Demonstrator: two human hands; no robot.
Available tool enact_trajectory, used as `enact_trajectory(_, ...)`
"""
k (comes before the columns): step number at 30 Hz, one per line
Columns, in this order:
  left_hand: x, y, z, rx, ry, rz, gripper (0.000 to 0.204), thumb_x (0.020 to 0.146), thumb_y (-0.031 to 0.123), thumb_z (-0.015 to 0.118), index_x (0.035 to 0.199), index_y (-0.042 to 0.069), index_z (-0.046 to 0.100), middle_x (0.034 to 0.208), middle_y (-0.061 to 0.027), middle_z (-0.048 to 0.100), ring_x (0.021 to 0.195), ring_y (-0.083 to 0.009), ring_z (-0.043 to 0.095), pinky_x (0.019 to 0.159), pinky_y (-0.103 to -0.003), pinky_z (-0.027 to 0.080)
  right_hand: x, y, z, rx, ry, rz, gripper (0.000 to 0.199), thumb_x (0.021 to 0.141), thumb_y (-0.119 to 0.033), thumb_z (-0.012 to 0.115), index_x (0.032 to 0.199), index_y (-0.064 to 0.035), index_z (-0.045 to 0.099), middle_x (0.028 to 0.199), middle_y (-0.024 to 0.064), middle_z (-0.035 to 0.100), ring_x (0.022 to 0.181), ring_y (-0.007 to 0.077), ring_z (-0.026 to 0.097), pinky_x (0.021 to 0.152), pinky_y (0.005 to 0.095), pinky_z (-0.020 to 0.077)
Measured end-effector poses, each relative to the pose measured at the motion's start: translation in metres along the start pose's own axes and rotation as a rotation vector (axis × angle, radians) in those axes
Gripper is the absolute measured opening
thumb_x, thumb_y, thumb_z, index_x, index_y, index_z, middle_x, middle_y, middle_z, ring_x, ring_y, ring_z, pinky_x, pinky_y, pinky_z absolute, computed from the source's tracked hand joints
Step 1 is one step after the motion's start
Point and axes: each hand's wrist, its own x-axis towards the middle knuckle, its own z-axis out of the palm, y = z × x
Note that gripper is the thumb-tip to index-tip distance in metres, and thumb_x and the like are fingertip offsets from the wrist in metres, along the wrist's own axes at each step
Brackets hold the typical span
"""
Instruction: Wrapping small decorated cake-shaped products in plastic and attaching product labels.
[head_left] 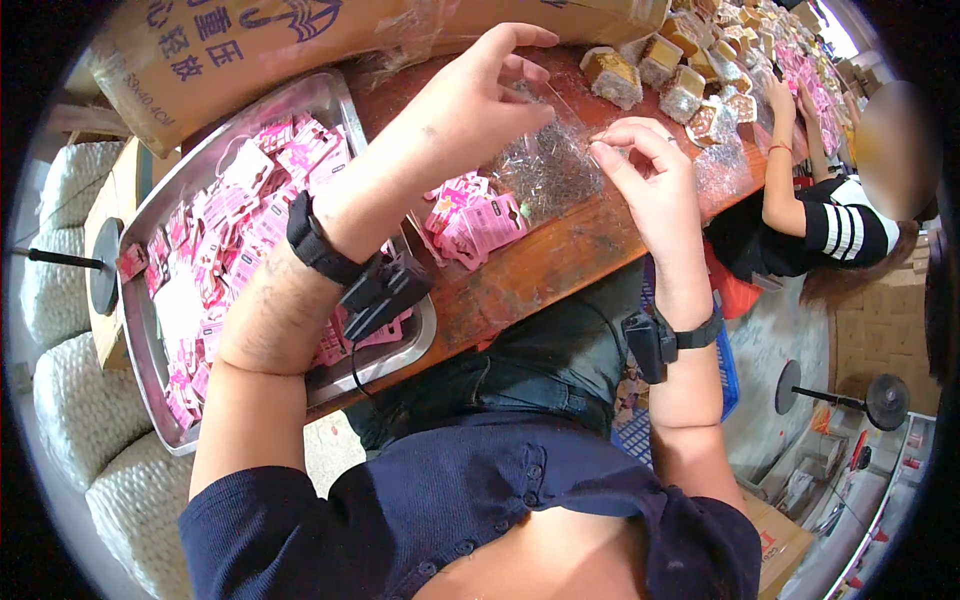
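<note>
Pink-white packets (225, 215) heaped in metal tray (150, 345); small pink pile (472, 222) on worktop; brown printed carton (300, 45) behind; clear-wrapped gold boxes (690, 75) far right.

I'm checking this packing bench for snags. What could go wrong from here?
1. The clear bag is pinched only at its top edge between the left hand and the right hand; it could slip and drop.
2. The small pile of pink cards lies close to the table edge, so a forearm might sweep some off.
3. The tray appears to overhang that edge and is heaped with cards; a nudge could tip it.
</note>
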Motion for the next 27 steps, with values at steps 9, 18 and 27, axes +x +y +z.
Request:
enact_trajectory(9,0.009,0.002,0.000,-1.015,0.052,0.002,0.048,0.088,-0.001,0.062,0.133,-0.001,0.044,0.112,-0.0167,0.063,0.097,-0.0197,0.067,0.082,-0.028,0.055,-0.002,-0.009,0.007,0.051,-0.103,0.145,0.008,0.084,-0.011,0.067,0.087,-0.0038,0.068,0.079,0.0059,0.063,0.079,0.0163,0.058,0.068,0.0295,0.0461)
enact_trajectory(18,0.002,0.027,-0.006,-0.879,0.131,-0.181,0.052,0.087,-0.008,0.062,0.132,0.005,0.039,0.131,-0.0156,0.042,0.109,-0.0257,0.059,0.084,-0.035,0.058,0.007,-0.003,0.005,-0.488,-0.283,-0.267,0.015,0.082,-0.012,0.065,0.095,-0.0055,0.069,0.088,0.0157,0.067,0.090,0.0349,0.062,0.079,0.0427,0.0505)
enact_trajectory(27,-0.002,0.058,-0.005,-0.425,0.129,-0.271,0.061,0.090,0.004,0.066,0.132,0.007,0.022,0.090,-0.0116,0.059,0.078,-0.0163,0.062,0.070,-0.031,0.056,0.015,-0.018,-0.010,0.082,-0.128,0.052,0.021,0.086,-0.006,0.070,0.103,-0.0068,0.056,0.077,-0.0019,0.058,0.067,0.0040,0.046,0.061,0.0215,0.0401)
